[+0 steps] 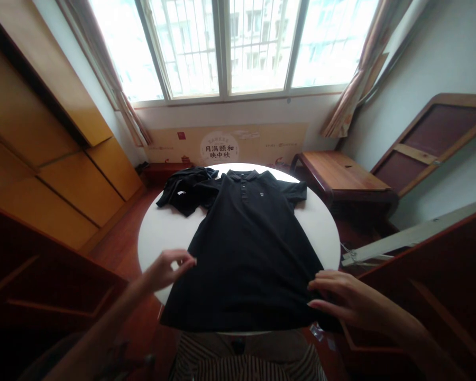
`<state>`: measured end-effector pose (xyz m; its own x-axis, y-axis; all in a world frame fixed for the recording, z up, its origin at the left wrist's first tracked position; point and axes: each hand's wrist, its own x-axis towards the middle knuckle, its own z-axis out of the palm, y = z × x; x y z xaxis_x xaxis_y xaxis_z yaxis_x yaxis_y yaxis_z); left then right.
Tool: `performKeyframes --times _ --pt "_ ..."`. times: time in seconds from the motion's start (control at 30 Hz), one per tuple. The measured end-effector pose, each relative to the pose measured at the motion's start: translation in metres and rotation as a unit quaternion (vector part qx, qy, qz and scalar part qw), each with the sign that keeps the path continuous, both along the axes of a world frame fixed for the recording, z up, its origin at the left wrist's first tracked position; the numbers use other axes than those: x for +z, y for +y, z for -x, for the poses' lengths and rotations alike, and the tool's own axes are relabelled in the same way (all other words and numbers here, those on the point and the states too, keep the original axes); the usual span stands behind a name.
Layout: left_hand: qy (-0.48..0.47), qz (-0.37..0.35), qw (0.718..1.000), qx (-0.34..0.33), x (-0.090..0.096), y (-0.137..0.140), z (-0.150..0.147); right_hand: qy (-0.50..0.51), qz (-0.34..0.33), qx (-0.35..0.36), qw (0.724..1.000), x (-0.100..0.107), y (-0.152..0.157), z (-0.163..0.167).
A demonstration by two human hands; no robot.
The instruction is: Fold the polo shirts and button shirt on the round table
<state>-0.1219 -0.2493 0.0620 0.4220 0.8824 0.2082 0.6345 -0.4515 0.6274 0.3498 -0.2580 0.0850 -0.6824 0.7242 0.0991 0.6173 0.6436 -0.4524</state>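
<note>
A black short-sleeved polo shirt (246, 254) lies front up on a round white table (154, 233), its collar at the far side. The hem is nearest me and reaches the table's near edge. My left hand (170, 269) is at the shirt's left side edge, thumb and forefinger closed in a pinch. Whether cloth is between these fingertips I cannot make out. At the shirt's lower right corner is my right hand (339, 296), its thumb and fingers apart over the cloth. A crumpled black garment (182, 188) rests on the table beside the left sleeve.
A low wooden table (341, 169) stands at the back right, near a framed panel (440, 143) leaning on the wall. Wooden cabinets (71, 185) line the left. Past the table, a printed banner (257, 145) runs below the window. A striped cloth (246, 365) is directly below me.
</note>
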Motion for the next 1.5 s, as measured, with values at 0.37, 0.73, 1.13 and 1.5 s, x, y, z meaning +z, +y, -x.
performKeyframes --times 0.37,0.73,1.13,1.5 --pt "0.059 -0.028 0.899 0.433 0.016 0.255 -0.012 0.042 -0.076 0.092 0.992 -0.006 0.173 0.201" --pt "0.036 -0.119 0.877 0.464 0.052 0.292 0.039 -0.071 -0.083 0.063 0.992 -0.069 0.177 0.225" --pt "0.146 -0.232 0.901 0.336 0.046 0.276 -0.002 -0.077 -0.067 0.145 0.984 -0.067 0.160 0.232" --pt "0.198 -0.013 0.978 0.060 -0.067 0.226 -0.057 -0.076 -0.094 0.134 0.984 -0.068 0.156 0.234"
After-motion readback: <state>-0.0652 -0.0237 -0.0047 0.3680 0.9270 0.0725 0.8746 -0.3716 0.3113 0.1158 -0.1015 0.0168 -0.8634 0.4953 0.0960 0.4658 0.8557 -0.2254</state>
